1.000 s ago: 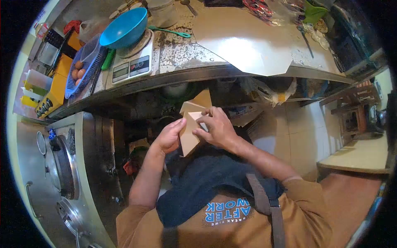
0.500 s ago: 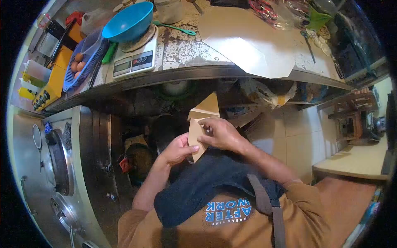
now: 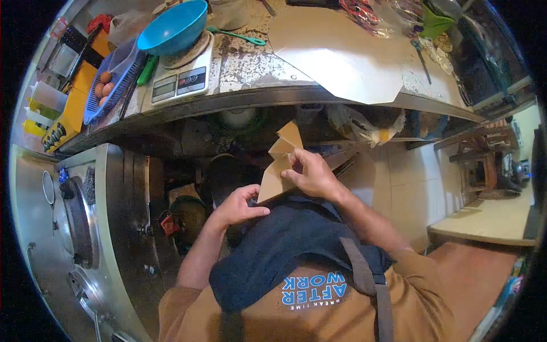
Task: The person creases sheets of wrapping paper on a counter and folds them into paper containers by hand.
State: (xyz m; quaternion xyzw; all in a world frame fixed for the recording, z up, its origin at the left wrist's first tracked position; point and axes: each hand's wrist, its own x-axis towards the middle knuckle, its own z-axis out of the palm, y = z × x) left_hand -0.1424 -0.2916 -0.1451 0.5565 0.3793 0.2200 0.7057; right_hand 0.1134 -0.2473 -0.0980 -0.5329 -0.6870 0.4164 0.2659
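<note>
A folded piece of brown cardboard (image 3: pixel 273 183), creased into several panels, is in front of my body below the counter edge. My right hand (image 3: pixel 314 175) pinches its right side, with the thumb on the near panel. The upper flap sticks up beyond my fingers. My left hand (image 3: pixel 239 207) is at the lower left edge of the cardboard, thumb stretched out and apart from the other fingers. Whether its fingertips touch the cardboard's edge I cannot tell.
On the counter are a large flat card sheet (image 3: pixel 336 54), a kitchen scale (image 3: pixel 179 85) under a blue bowl (image 3: pixel 172 27), a green spoon (image 3: pixel 239 36) and a blue basket (image 3: pixel 110 94) with eggs. A stove (image 3: pixel 85 222) stands at left, a low table (image 3: pixel 484 219) at right.
My left hand has let go of the cardboard and its thumb has come off the panel. The cardboard has tilted and its folds have spread, still in my right hand.
</note>
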